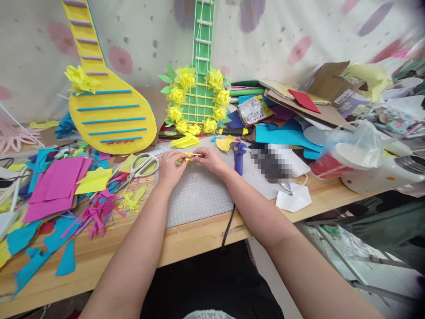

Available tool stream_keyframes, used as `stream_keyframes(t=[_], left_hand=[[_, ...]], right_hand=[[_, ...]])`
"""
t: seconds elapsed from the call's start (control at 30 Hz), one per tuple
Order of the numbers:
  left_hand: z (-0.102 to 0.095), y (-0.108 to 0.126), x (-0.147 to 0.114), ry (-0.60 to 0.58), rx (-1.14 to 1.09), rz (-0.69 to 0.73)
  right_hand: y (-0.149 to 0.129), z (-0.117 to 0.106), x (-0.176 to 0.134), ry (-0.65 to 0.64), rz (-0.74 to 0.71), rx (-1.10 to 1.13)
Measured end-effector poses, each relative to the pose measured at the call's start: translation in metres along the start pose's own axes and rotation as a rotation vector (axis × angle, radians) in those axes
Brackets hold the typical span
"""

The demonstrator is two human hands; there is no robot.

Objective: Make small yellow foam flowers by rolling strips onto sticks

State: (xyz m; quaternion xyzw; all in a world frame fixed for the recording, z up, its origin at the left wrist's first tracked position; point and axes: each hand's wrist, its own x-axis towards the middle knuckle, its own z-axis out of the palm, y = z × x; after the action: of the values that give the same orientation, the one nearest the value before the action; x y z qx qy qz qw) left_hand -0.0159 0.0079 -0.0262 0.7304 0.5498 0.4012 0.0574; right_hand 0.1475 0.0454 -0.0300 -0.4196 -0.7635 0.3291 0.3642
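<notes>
Fingers (182,156) of the left hand (168,168) I guide from afar pinch a small piece of yellow paper (187,156), while those of the right hand (211,160) close on a thin pale stick (198,154) whose end meets it, above a gray gridded mat (195,199) on a wooden desk (189,248). Whether the paper wraps the stick or only lies against it is too small for me to tell. The step looks to me like shaping the piece, and it calls for a light touch: I would pin the paper near its edge on the left, turn the stick slowly on the right, and ease the pressure if the paper starts to crease or tear. Just beyond the hands lie loose yellow sheets (185,141). The blue glue gun (238,157) rests to the right; I would give its nozzle room, in case it is hot. White-handled scissors (143,166) lie near the left hand, and a green cutout (202,95) ringed with yellow flowers (184,78) stands behind.
</notes>
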Motion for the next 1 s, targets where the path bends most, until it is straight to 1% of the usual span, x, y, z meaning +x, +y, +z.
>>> stream_keyframes(t=[0.1, 0.27, 0.4, 0.5, 0.7, 0.77, 0.9, 1.0], left_hand=[[-0.0057, -0.0016, 0.0019, -0.078, -0.043, 0.036], [-0.0095, -0.0018, 0.0033, -0.103, -0.042, 0.049], [-0.0073, -0.0021, 0.0034, -0.101, -0.007, 0.068], [-0.0063, -0.0012, 0.003, -0.108, 0.005, 0.042], [-0.0061, 0.0009, 0.0014, -0.204, 0.027, -0.016], [-0.006, 0.0004, 0.0009, -0.225, 0.027, -0.021], [-0.0052, -0.0026, 0.0004, -0.231, -0.031, -0.03], [-0.0038, -0.0052, 0.0005, -0.222, -0.098, -0.063]], right_hand=[[0.0035, -0.0059, 0.0013, -0.053, 0.021, 0.106], [0.0039, -0.0101, 0.002, -0.107, 0.074, 0.218], [0.002, -0.0095, 0.0014, -0.13, 0.09, 0.206], [-0.0002, -0.0092, 0.0003, -0.146, 0.101, 0.19], [-0.0028, -0.0094, -0.0022, -0.219, 0.101, 0.185], [-0.0022, -0.0093, -0.0025, -0.225, 0.107, 0.181], [-0.0001, -0.0098, -0.0026, -0.211, 0.099, 0.155], [0.0003, -0.0104, -0.003, -0.209, 0.077, 0.11]])
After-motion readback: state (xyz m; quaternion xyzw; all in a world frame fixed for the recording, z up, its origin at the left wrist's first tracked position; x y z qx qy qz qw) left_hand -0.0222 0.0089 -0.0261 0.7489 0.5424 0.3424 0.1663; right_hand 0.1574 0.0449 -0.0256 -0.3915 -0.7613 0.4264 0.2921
